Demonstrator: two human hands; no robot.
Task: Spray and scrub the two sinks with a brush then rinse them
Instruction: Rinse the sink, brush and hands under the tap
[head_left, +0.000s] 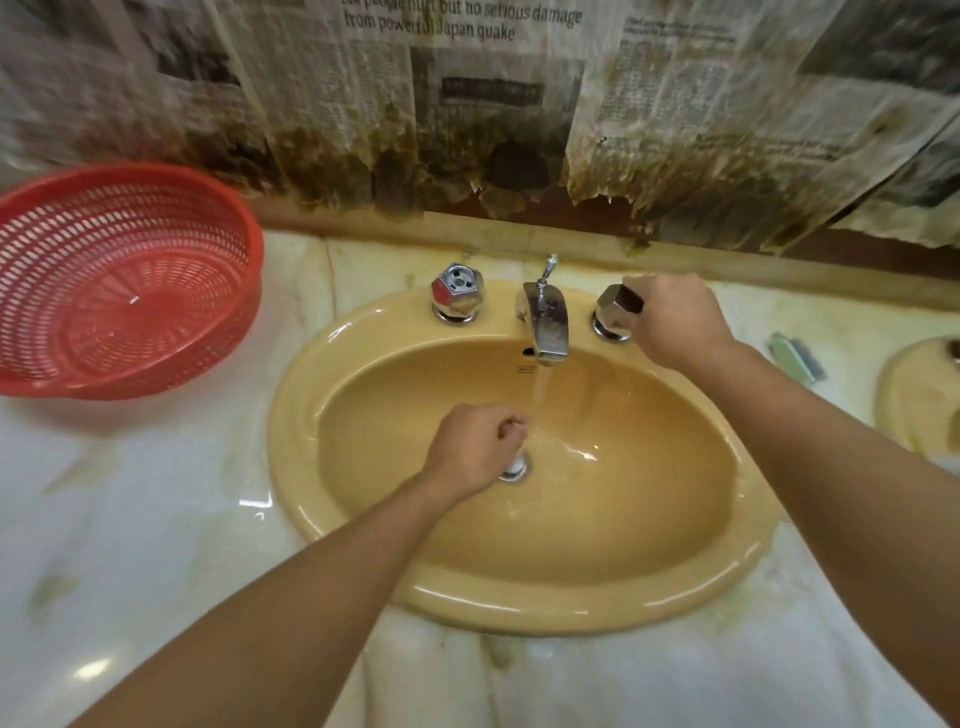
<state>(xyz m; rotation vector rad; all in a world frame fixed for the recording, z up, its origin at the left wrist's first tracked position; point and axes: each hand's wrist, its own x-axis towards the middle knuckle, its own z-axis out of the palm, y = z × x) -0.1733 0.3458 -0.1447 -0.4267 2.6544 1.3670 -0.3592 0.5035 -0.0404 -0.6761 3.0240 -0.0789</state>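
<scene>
Two bare forearms reach in from the near edge over a pale marble counter (130, 519). The left hand (475, 449) hangs low in the basin of the tan sink (597, 519), fingers curled into a loose fist just over the drain (514, 467); whether it holds anything cannot be told. A stream of water (540, 400) falls from the chrome spout (545, 322) right beside its knuckles. Farther back, the right hand (670, 319) grips the right tap knob (613, 312); the left tap knob (457, 293) stands free. A red basket (124, 280) sits well to the left on the counter. At the right edge, a second sink (924, 395) shows partly, with a greenish brush-like thing (795, 356) beside it. Stained newspaper (467, 78) covers the wall behind.
</scene>
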